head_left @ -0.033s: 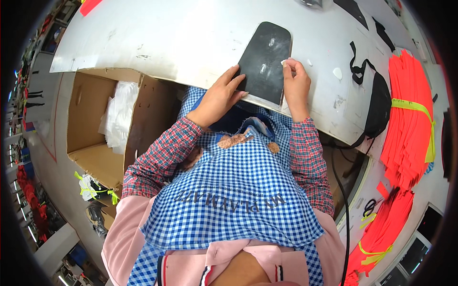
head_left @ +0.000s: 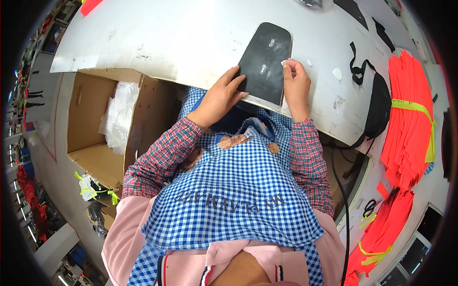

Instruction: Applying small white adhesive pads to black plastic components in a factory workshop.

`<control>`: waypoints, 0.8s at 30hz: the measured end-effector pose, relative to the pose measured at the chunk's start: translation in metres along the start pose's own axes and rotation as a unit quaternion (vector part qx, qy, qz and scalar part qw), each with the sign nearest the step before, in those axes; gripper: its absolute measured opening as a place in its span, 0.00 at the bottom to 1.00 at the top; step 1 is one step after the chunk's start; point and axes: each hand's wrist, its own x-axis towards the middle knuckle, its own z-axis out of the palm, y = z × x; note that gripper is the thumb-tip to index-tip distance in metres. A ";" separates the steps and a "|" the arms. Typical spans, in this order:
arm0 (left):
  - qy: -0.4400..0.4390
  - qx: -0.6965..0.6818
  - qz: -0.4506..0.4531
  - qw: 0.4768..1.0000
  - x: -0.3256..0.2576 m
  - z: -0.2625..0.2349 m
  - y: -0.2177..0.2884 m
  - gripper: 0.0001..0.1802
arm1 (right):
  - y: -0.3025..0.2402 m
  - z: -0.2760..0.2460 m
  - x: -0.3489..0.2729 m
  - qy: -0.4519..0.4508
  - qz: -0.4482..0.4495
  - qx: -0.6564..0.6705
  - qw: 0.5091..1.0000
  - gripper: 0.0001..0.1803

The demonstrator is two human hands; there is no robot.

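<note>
black panel (head_left: pixel 267 57) on white table (head_left: pixel 186 43); our left hand (head_left: pixel 214 102) touches its left edge, fingers spread; our right hand (head_left: pixel 297 89) pinches a small white scrap (head_left: pixel 283 62).

On my feed, a panel (head_left: pixel 265 62) lies on the worktop (head_left: pixel 186 40), close to its near edge, between the left hand (head_left: pixel 217 97) and the right hand (head_left: pixel 296 88). To my left, a box (head_left: pixel 88 95) sits beside the near edge, plastic sheeting (head_left: pixel 119 119) inside it. Right of the panel I have a strapped item (head_left: pixel 378 107); farther right, one bundle (head_left: pixel 405 133), with another bundle (head_left: pixel 393 214) nearer me and scissors (head_left: pixel 369 208) just left of that.
</note>
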 end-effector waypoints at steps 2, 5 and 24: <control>0.001 0.009 0.006 1.000 0.001 0.000 0.001 0.25 | -0.001 -0.001 0.001 -0.005 0.007 0.002 1.000 0.10; 0.008 0.009 0.011 1.000 0.000 0.000 -0.001 0.25 | -0.003 -0.001 0.002 -0.011 0.008 -0.009 1.000 0.10; 0.028 0.000 0.014 1.000 0.003 0.000 0.002 0.25 | -0.002 -0.004 0.005 0.003 0.008 0.028 1.000 0.09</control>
